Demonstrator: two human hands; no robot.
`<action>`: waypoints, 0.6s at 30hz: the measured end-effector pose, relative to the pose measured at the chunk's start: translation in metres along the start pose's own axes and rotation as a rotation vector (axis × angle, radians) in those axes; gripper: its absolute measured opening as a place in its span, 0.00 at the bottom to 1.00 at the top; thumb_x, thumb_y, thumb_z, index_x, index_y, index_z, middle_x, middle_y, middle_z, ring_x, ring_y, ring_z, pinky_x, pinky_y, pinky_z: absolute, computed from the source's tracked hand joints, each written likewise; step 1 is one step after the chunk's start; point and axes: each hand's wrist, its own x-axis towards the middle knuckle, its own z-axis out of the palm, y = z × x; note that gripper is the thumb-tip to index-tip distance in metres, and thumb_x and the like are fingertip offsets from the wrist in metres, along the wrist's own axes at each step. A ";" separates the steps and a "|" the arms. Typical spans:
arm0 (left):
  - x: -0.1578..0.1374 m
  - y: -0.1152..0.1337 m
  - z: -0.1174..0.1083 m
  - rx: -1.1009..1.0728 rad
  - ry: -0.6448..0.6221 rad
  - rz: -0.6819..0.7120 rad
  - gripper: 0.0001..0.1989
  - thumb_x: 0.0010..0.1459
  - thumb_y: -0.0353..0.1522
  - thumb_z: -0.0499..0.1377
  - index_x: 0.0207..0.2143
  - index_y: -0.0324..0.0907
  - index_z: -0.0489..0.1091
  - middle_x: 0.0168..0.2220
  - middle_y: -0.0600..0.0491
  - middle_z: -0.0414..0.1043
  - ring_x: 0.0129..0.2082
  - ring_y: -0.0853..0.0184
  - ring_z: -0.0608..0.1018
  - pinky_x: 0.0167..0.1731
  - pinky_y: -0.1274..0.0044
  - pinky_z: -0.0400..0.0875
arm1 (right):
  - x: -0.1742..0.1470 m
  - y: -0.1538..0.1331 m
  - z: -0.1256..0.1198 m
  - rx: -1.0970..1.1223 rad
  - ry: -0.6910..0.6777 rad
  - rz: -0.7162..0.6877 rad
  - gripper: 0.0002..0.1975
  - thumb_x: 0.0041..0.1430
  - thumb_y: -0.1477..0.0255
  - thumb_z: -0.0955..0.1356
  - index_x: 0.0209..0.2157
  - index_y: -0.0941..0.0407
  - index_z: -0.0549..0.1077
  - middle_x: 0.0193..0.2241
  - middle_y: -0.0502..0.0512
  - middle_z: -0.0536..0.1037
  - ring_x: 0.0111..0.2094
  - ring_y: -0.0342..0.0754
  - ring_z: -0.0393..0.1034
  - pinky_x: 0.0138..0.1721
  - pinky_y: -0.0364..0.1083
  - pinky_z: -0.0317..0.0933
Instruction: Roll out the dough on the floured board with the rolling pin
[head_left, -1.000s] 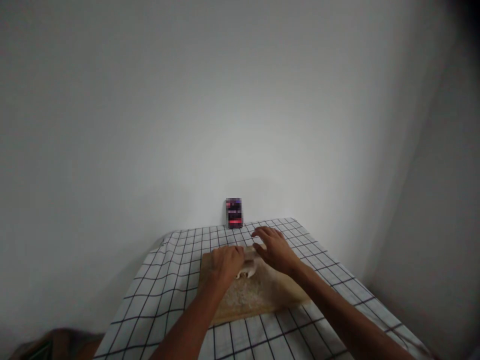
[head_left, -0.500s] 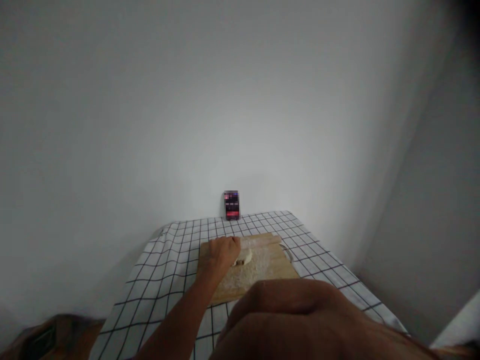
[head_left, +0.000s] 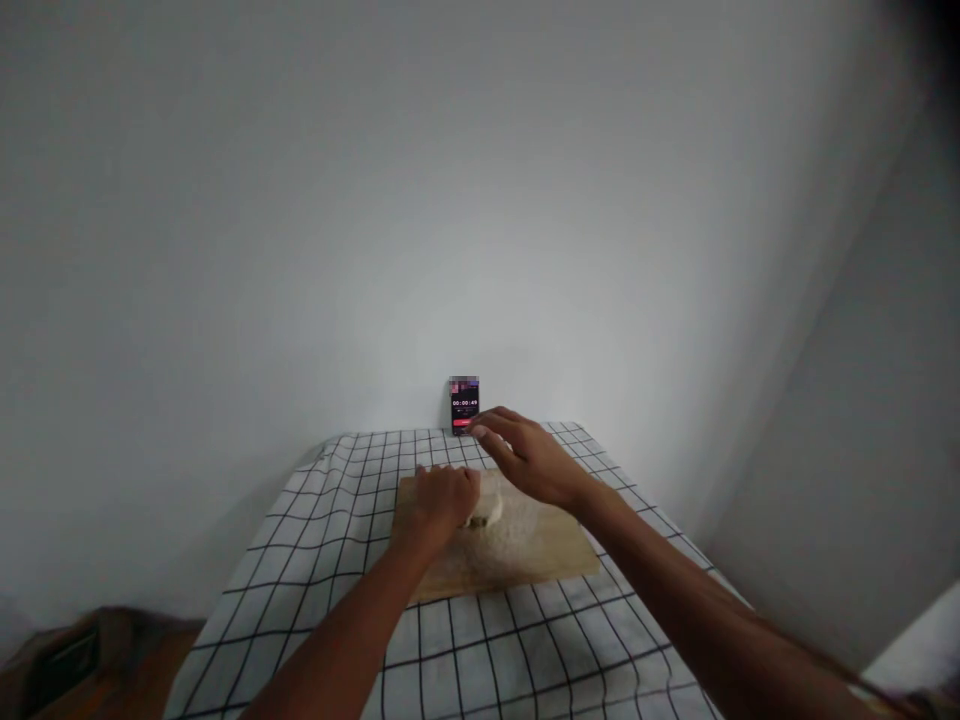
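Note:
My left hand (head_left: 448,494) is closed over the left end of a pale wooden rolling pin (head_left: 490,481) that lies across the far part of a floured wooden board (head_left: 525,565). Just in front of the pin, partly covered by that hand, is a small piece of pale dough (head_left: 491,512) with a darker spot at its near edge. My right hand (head_left: 529,458) hovers above the board's far right side, fingers stretched out and nothing in them. It hides the right part of the rolling pin.
The board rests on a table with a white checked cloth (head_left: 300,560). At the far edge, a phone (head_left: 465,408) showing a timer leans on the grey wall (head_left: 480,250). A brown object (head_left: 97,660) stands low at the left.
My right hand has moved from close to the camera to above the board, its fingers now stretched. My left hand stays in place on the rolling pin.

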 end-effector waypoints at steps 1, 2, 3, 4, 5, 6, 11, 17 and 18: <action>0.000 -0.001 0.000 0.014 0.005 0.027 0.19 0.71 0.30 0.49 0.48 0.35 0.80 0.50 0.34 0.83 0.55 0.46 0.81 0.62 0.46 0.64 | 0.008 0.022 0.014 -0.097 -0.050 0.145 0.25 0.80 0.61 0.54 0.52 0.57 0.78 0.51 0.61 0.80 0.53 0.52 0.74 0.57 0.51 0.66; 0.000 -0.003 0.000 0.024 0.015 0.065 0.19 0.71 0.29 0.48 0.49 0.36 0.80 0.52 0.35 0.82 0.58 0.46 0.79 0.64 0.44 0.61 | 0.013 0.043 0.028 -0.179 -0.131 0.269 0.25 0.80 0.61 0.54 0.54 0.57 0.77 0.53 0.62 0.80 0.55 0.53 0.74 0.58 0.52 0.65; 0.000 -0.005 0.000 0.028 0.024 0.101 0.20 0.72 0.29 0.48 0.49 0.37 0.80 0.55 0.36 0.81 0.62 0.46 0.76 0.67 0.44 0.57 | 0.015 0.062 0.042 -0.238 -0.213 0.341 0.24 0.80 0.60 0.55 0.55 0.55 0.76 0.55 0.62 0.79 0.57 0.54 0.73 0.58 0.53 0.65; 0.002 -0.008 0.001 0.026 0.027 0.134 0.20 0.72 0.30 0.47 0.50 0.38 0.80 0.59 0.38 0.80 0.65 0.47 0.73 0.69 0.44 0.54 | 0.013 0.077 0.054 -0.281 -0.274 0.380 0.24 0.80 0.58 0.55 0.57 0.54 0.76 0.57 0.61 0.79 0.58 0.55 0.73 0.58 0.53 0.64; 0.004 -0.011 0.001 0.014 0.019 0.153 0.21 0.73 0.31 0.47 0.50 0.40 0.80 0.62 0.41 0.77 0.68 0.48 0.70 0.70 0.44 0.52 | 0.011 0.088 0.064 -0.300 -0.318 0.400 0.25 0.80 0.57 0.54 0.56 0.54 0.76 0.56 0.61 0.80 0.58 0.55 0.73 0.58 0.53 0.64; 0.006 -0.015 0.002 -0.005 -0.003 0.160 0.22 0.74 0.33 0.46 0.51 0.42 0.80 0.65 0.43 0.75 0.70 0.48 0.69 0.71 0.44 0.52 | 0.008 0.096 0.071 -0.308 -0.343 0.405 0.26 0.80 0.56 0.54 0.55 0.53 0.77 0.55 0.61 0.80 0.57 0.54 0.74 0.57 0.52 0.64; 0.025 -0.033 0.014 -0.039 -0.168 0.102 0.22 0.75 0.35 0.45 0.59 0.49 0.76 0.72 0.49 0.66 0.72 0.48 0.67 0.67 0.44 0.62 | 0.003 0.104 0.064 -0.388 -0.321 0.387 0.29 0.79 0.54 0.53 0.51 0.53 0.79 0.53 0.62 0.82 0.54 0.58 0.76 0.57 0.55 0.63; 0.028 -0.032 0.027 -0.010 0.014 0.065 0.21 0.73 0.35 0.52 0.63 0.50 0.74 0.70 0.48 0.69 0.72 0.47 0.66 0.70 0.43 0.59 | -0.010 0.118 0.057 -0.459 -0.396 0.542 0.27 0.79 0.62 0.51 0.45 0.54 0.79 0.49 0.63 0.84 0.51 0.58 0.79 0.50 0.53 0.67; 0.027 -0.030 0.027 -0.023 0.050 0.032 0.21 0.72 0.36 0.53 0.63 0.50 0.74 0.70 0.48 0.69 0.72 0.47 0.66 0.70 0.44 0.59 | -0.014 0.119 0.060 -0.458 -0.374 0.537 0.26 0.79 0.63 0.52 0.45 0.54 0.79 0.49 0.62 0.84 0.51 0.56 0.78 0.50 0.52 0.67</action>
